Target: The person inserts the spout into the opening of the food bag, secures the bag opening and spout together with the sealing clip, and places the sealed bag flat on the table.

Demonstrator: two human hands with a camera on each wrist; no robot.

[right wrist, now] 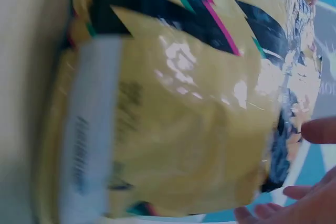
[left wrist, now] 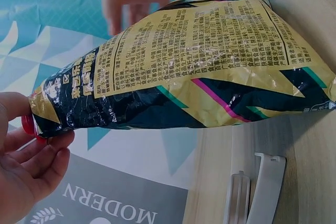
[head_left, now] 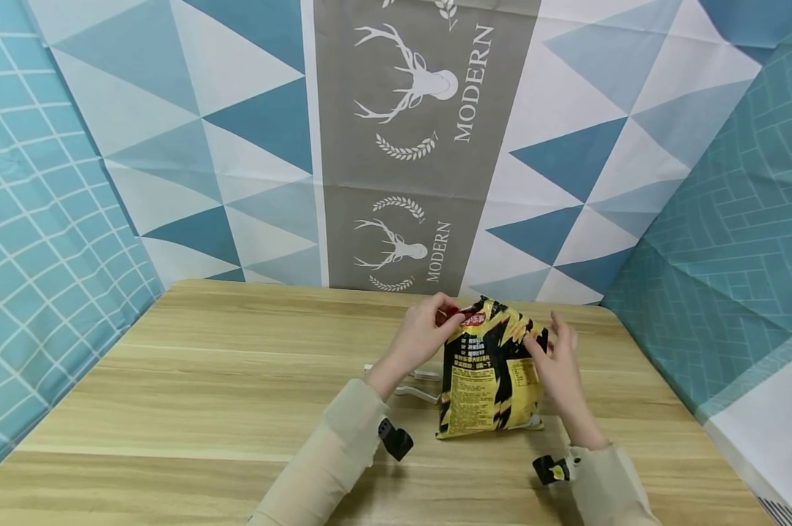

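A black-and-yellow snack bag (head_left: 471, 394) stands upright on the table, its printed back toward me. My left hand (head_left: 425, 329) pinches its top left corner between thumb and fingers. A small red piece (left wrist: 29, 124) shows among those fingers. Beside the bag's top right corner is my right hand (head_left: 557, 361), thumb and fingers spread around the edge. In the right wrist view, the right thumb (right wrist: 320, 130) is straight and close to the bag's crumpled top, with the other fingers apart from it. Two slim white plastic strips (left wrist: 268, 187), like bag clips, lie left of the bag, partly hidden in the head view.
The wood-grain table (head_left: 192, 394) extends left and in front of the bag. Behind it rises a patterned backdrop (head_left: 396, 146) with deer heads and triangles. Blue tiled-print sheets (head_left: 28, 219) border the sides. A black camera (head_left: 394, 438) sits on the left wrist.
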